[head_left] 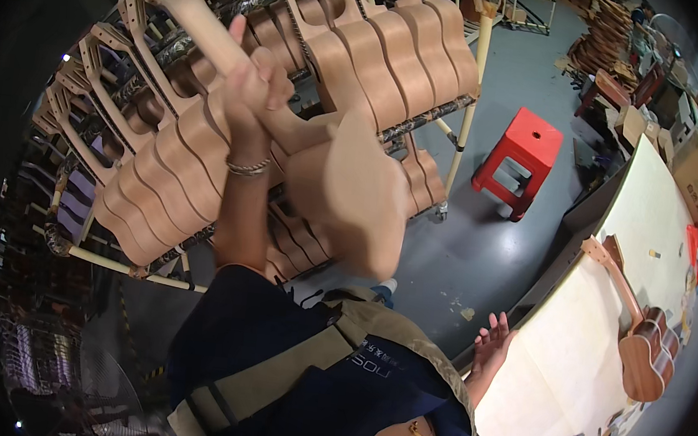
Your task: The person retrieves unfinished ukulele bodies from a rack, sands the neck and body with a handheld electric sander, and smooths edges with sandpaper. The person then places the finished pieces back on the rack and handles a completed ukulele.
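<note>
Unfinished ukulele (pixel 360 194), bare pale wood, hangs from the left hand (pixel 254 83), which is wrapped around its neck; the body lies below and to the right of that hand, the headstock above and to the left. Motion blur softens the grip, so I can't tell how firmly each finger bears. The right hand (pixel 492 341) is empty, its fingers spread, beside the pale worktable (pixel 552 380).

Behind and to the left of the left hand stand racked instruments (pixel 163 187), near enough that a careless swing could probably dent an edge. Handling it well calls for a firm hold on the neck, a slow turn of the wrist, and the body angled clear of the rack post (pixel 482 54). The free right hand could steady the body's lower end.
</note>
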The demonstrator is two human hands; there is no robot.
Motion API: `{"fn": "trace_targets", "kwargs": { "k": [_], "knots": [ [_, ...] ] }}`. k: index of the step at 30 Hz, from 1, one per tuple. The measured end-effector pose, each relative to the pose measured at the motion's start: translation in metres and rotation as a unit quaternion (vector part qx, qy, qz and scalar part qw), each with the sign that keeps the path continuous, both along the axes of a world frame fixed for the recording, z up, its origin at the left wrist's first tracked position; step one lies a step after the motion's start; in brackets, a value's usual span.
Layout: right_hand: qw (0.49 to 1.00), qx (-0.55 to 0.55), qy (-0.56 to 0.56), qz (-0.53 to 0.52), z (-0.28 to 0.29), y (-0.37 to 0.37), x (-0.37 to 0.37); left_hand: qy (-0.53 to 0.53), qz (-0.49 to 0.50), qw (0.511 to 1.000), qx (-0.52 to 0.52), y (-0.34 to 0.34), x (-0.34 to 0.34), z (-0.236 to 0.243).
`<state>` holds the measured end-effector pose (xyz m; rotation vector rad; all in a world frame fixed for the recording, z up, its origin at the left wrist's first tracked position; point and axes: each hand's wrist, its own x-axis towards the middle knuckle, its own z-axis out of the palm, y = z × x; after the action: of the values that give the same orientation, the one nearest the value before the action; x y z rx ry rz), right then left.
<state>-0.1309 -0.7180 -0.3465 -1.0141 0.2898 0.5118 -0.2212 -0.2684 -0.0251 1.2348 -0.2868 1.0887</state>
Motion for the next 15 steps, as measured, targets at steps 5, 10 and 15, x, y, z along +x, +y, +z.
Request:
{"fn": "trace_targets", "kwargs": {
  "k": [5, 10, 15],
  "knots": [
    [0.999, -0.01, 0.019, 0.048, -0.001, 0.036, 0.008, 0.166, 0.236, 0.957, -0.025, -0.006, -0.01, 0.041],
    [0.998, 0.002, 0.027, 0.06, 0.004, 0.066, 0.004, 0.079, 0.13, 0.988, -0.035, 0.012, -0.015, 0.042],
    [0.997, -0.004, 0.037, 0.068, 0.005, 0.08, -0.003, 0.054, 0.076, 0.996, -0.001, 0.047, -0.007, 0.058]
  ]
}}
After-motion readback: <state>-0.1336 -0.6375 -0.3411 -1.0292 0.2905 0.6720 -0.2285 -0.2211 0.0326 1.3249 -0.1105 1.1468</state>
